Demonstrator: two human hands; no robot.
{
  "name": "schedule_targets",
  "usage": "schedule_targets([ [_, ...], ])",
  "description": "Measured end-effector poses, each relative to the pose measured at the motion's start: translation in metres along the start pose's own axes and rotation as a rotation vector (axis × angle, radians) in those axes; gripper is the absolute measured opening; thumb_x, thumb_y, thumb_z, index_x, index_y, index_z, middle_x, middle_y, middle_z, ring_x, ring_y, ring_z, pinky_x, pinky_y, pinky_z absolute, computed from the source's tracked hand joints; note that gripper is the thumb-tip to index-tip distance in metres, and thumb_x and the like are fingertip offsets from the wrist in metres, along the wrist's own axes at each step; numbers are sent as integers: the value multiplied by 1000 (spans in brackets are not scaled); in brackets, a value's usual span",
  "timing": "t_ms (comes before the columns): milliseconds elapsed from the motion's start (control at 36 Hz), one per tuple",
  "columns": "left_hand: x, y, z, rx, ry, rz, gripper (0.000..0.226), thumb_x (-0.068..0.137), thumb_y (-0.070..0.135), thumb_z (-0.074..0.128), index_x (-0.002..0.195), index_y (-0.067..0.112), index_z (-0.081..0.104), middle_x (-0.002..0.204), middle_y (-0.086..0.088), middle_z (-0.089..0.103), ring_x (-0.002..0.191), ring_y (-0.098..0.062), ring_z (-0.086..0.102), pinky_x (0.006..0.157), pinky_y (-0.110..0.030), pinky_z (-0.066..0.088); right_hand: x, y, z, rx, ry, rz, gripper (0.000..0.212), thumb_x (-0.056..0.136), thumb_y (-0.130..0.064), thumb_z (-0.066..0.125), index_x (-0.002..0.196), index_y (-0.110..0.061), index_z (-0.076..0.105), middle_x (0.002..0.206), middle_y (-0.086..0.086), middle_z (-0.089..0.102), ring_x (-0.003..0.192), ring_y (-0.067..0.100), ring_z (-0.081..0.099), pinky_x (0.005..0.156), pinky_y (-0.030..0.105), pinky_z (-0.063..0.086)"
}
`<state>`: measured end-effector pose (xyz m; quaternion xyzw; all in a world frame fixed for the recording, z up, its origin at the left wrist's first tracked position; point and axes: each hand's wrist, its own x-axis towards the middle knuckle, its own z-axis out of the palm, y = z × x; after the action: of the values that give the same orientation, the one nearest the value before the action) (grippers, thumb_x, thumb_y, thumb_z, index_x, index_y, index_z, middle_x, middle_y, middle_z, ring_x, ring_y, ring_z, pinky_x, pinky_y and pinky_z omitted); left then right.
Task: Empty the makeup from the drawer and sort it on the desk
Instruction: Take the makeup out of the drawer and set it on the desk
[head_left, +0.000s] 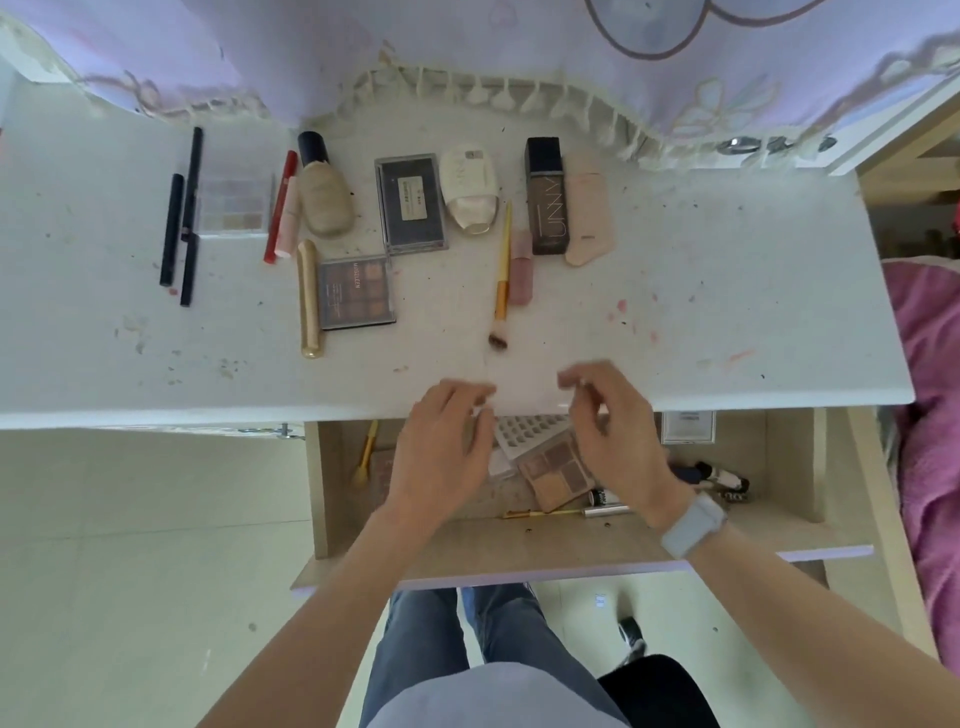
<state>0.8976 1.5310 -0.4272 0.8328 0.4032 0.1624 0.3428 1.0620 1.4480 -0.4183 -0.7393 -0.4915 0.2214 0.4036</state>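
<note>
The wooden drawer (571, 540) is pulled out under the white desk (727, 291). In it lie a beige eyeshadow palette (558, 470), a white dotted sheet (527, 431), a small yellow brush (366, 452), a white box (687, 426) and dark tubes (719, 475). My left hand (441, 447) and my right hand (618, 431) hover over the desk's front edge, fingertips pinched. A faint clear, glossy sheet (527, 387) spans between them. On the desk lie black pencils (171, 228), foundation bottles (324, 189), palettes (356, 293) and a gold brush (503, 265).
A lilac fringed cloth (467, 62) hangs over the back of the desk. Pink bedding (930, 389) is at the right. My legs in jeans (467, 649) stand below the drawer on the pale tiled floor (130, 545). A grey watch (693, 525) is on my right wrist.
</note>
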Motion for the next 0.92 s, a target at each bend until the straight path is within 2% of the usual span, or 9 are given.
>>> schedule_targets([
  [56,-34,-15,7,59,-89,-15,23,89,22,48,100,15,66,94,1,64,83,-15,60,72,-24,47,-34,15,6,-65,-129,117,19,91,-13,46,100,-7,61,93,-2,62,71,2,57,61,11,45],
  [111,-61,-35,18,132,-169,-98,23,88,19,49,101,14,67,97,-1,65,89,-21,61,76,-29,46,-60,40,17,-189,-290,317,22,92,-16,50,112,-13,58,105,3,63,84,17,62,73,27,51],
  [194,-78,-65,33,332,-252,-330,35,86,13,52,121,9,56,124,-15,53,111,-38,48,86,-45,43,-68,67,31,-288,-419,564,40,90,-24,54,127,-12,47,128,16,50,111,35,52,87,42,48],
  [250,-77,-79,40,460,-281,-457,48,83,13,61,130,9,49,136,-20,42,118,-43,40,87,-52,41,-65,79,40,-329,-431,657,54,86,-32,57,133,-11,38,135,18,42,120,38,44,94,46,44],
  [333,-70,-98,47,545,-291,-475,59,77,12,69,131,13,48,143,-22,34,125,-46,33,90,-56,36,-59,83,54,-409,-428,778,67,84,-40,61,132,-3,32,137,22,35,123,40,39,93,46,42],
  [472,-57,-116,48,514,-341,-582,74,80,26,69,142,20,28,150,-21,9,132,-44,17,99,-54,32,-53,75,77,-519,-295,908,88,73,-64,61,131,-6,30,140,17,32,128,37,32,94,50,36],
  [639,-56,-122,51,517,-301,-566,57,78,28,71,125,11,44,138,-20,28,120,-40,30,94,-49,34,-49,79,80,-594,-284,937,88,68,-64,65,128,-8,34,135,17,38,123,36,38,93,51,35],
  [722,-54,-121,51,587,-349,-547,58,78,33,71,124,10,43,124,-18,36,111,-37,37,90,-47,37,-51,80,78,-619,-313,916,79,72,-60,64,126,-8,37,131,17,40,120,36,41,90,48,37],
  [917,-60,-119,53,560,-452,-416,45,84,31,62,118,9,43,118,-14,48,107,-32,46,82,-38,42,-56,83,63,-597,-419,849,61,82,-43,64,124,-6,38,134,17,37,123,38,38,94,49,36],
])
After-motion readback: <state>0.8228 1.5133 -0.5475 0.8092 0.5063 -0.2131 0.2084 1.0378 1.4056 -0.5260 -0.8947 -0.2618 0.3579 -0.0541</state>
